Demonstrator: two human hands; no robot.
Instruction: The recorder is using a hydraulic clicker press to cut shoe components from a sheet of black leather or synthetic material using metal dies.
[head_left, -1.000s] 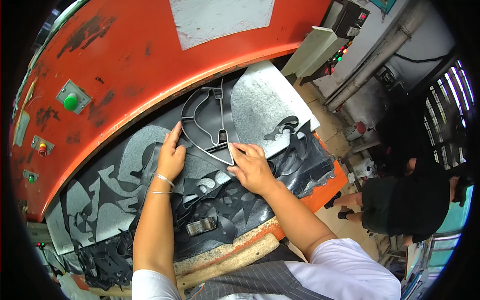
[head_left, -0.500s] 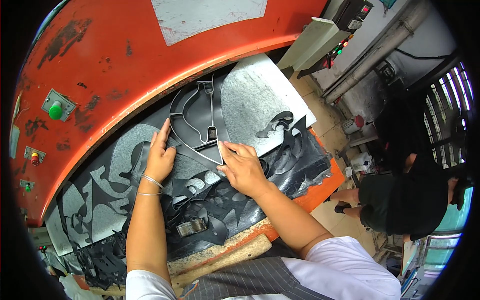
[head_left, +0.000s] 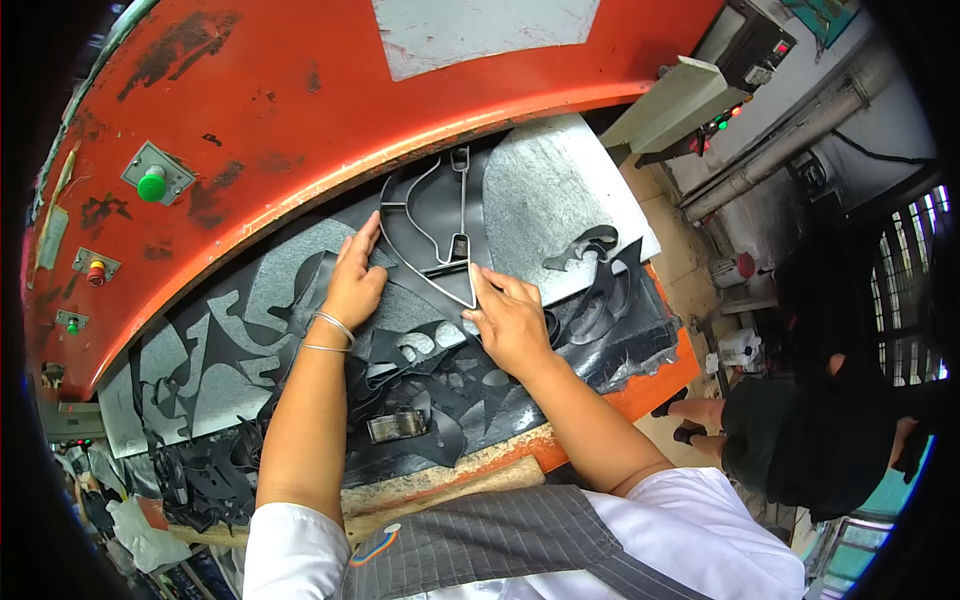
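A steel strip cutting die [head_left: 445, 268], curved on its left side and pointed at its near end, lies on a black leather-like sheet [head_left: 470, 215] beneath the red machine. My left hand [head_left: 355, 285] has its fingers stretched out together, the tips touching the die's left outer edge, the thumb held apart. At the pointed near end, my right hand [head_left: 512, 322] grips the die, fingers along its right side and thumb close to the tip. Black cut-out scraps [head_left: 235, 345] lie left of my left hand.
The red machine's beam [head_left: 290, 120] spans the far side, with a green button [head_left: 152, 186] on it. The pale board [head_left: 545, 190] lies under the sheet. Nearer are black offcuts [head_left: 480, 390] and a small worn metal piece [head_left: 397, 426]. A person [head_left: 800, 430] stands at right.
The whole view has shifted, so machine, die and hands appear farther right. Both hands stay at the same places on the die, which shows little movement on the sheet.
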